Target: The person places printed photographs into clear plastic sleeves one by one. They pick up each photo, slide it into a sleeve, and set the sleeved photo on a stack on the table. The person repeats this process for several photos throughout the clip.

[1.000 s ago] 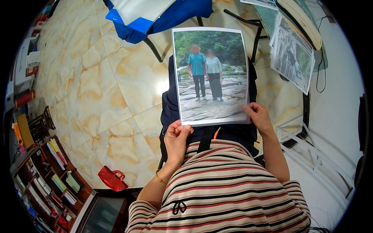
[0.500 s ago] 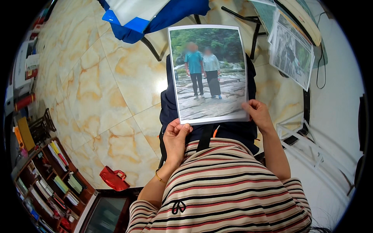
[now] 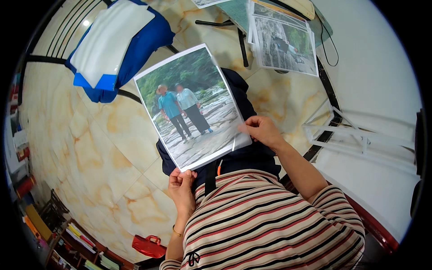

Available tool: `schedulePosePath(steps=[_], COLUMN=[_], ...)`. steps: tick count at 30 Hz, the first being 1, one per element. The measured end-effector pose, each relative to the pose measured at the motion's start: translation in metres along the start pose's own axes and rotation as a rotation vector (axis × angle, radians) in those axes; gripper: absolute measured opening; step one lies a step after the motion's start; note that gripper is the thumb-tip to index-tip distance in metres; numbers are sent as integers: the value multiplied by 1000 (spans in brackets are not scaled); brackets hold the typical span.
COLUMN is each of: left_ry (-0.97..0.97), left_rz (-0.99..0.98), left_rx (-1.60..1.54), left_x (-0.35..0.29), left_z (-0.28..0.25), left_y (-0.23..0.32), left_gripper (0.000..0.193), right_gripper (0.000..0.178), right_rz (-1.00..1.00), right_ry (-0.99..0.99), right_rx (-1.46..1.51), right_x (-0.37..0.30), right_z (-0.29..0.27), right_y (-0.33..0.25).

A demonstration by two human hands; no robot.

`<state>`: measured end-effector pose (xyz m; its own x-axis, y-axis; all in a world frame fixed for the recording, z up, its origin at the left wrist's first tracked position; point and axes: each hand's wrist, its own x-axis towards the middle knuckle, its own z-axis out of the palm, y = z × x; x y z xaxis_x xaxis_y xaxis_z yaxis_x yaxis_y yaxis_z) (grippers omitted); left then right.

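A large photo print (image 3: 193, 85) of two people standing on flat rocks before trees lies tilted to the left above my lap. It sits in a clear sleeve or laminate with a white border. My left hand (image 3: 182, 186) pinches its lower left corner, thumb on top. At the lower right edge, my right hand (image 3: 261, 130) grips it between thumb and fingers. A glare streak crosses the plastic beside my right fingers. Beneath the print are my dark trousers (image 3: 240, 83).
A chair draped in blue cloth (image 3: 146, 42) bears a white sheet stack (image 3: 108, 38) at far left. More prints (image 3: 285, 45) overhang a greenish table (image 3: 234, 10) at far right. A white frame (image 3: 342, 130) stands right; a red bag (image 3: 148, 246) and bookshelf (image 3: 78, 240) are lower left.
The photo print has swung to the left and tilted counterclockwise, both hands still holding it. The view has turned, so the blue-draped chair and the table appear farther left.
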<state>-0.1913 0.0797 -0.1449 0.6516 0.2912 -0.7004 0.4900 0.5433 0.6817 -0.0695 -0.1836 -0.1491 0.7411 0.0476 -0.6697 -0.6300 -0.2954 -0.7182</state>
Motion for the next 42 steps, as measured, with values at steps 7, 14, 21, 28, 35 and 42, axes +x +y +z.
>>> schedulePosePath(steps=[7, 14, 21, 28, 35, 42], left_ry=[5, 44, 68, 71, 50, 39], left_rz=[-6, 33, 26, 4, -1, 15], left_rx=[25, 46, 22, -6, 12, -14], left_x=[1, 0, 0, 0, 2, 1], left_z=[-2, -3, -1, 0, -1, -2], left_y=[0, -4, 2, 2, -1, 0], left_gripper=[22, 19, 26, 27, 26, 25], right_gripper=[30, 32, 33, 23, 25, 26], right_rz=[-59, -31, 18, 54, 46, 38], right_ry=[8, -44, -30, -20, -14, -20], right_rx=[17, -27, -44, -60, -48, -54], right_x=[1, 7, 8, 6, 7, 8], right_z=[0, 1, 5, 6, 4, 5], right_y=[3, 8, 4, 0, 2, 1])
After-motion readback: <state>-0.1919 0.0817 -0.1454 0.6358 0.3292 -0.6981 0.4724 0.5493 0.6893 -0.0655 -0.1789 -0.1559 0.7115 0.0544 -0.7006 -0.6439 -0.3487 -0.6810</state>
